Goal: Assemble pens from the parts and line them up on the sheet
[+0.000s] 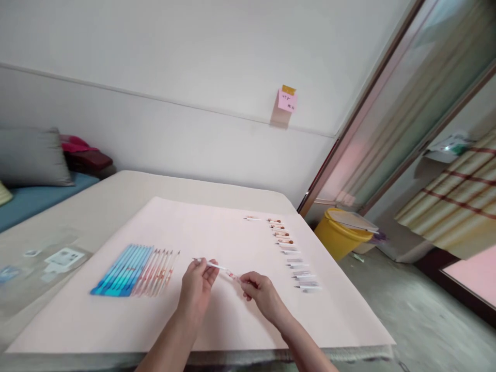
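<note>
A white pen (219,266) with a dark tip at its left end spans the space between my two hands. My left hand (198,281) is closed around its tip end with thumb and fingers. My right hand (259,289) pinches the other end, where a clear section with a red pattern (231,275) shows. I cannot tell whether the white and patterned parts are joined. To the left lie several blue pens (126,268) side by side, and against them several clear pens with reddish patterns (157,271).
On the right of the white sheet (217,222), several short white pieces with dark tips (298,265) form a column, with brown-patterned pieces (281,234) behind. Clear plastic packaging (64,257) lies left. A yellow bin (339,235) stands beyond the table's right edge.
</note>
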### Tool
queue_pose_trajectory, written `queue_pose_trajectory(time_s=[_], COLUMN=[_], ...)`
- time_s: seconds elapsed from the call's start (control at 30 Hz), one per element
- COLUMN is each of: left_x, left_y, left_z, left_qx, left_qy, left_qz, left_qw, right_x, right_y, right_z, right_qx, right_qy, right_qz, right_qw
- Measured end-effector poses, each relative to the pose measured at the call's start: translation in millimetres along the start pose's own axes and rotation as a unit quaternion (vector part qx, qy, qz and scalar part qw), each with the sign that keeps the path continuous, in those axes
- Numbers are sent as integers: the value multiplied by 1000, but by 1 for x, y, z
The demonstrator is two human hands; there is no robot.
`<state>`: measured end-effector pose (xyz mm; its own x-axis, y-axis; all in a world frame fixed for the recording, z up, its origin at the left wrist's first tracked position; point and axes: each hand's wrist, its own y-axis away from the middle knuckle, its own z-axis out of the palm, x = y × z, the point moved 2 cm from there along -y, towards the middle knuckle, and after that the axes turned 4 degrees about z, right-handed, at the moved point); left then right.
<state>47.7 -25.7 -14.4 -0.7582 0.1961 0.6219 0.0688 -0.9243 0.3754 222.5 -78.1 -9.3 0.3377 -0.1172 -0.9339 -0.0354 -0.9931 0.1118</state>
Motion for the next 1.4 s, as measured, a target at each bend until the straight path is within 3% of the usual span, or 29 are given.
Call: queue_pose_trajectory(time_s=[0.17,0.4,0.67,0.83,1.13,1.3,1.4], left_x=[-2,-9,-28,-31,-27,-26,-25], left_y=[5,7,11,13,16,17,17], left_z=[-5,-3,-2,-6,-6,-5,-3], left_qx=[2,-18,-66,-86,-99,-66,-80], left_qy=[-11,-48,-195,-209,-201,-222,-219], left_qz=[24,31,56,46,54,99,89], left_qw=[1000,998,977,973,973,968,968], right_x=[-3,13,23,22,28,21,21], right_y=[6,0,2,6,6,10,11], right_z=[8,3,8,8,14,16,16], right_qx=[22,37,51,58,8,26,-28], right_qy=[28,50,77,72,-80,-86,-181], right_qz=[-12,-29,-18,-11,32,25,86], right_qw=[999,998,996,996,996,996,979])
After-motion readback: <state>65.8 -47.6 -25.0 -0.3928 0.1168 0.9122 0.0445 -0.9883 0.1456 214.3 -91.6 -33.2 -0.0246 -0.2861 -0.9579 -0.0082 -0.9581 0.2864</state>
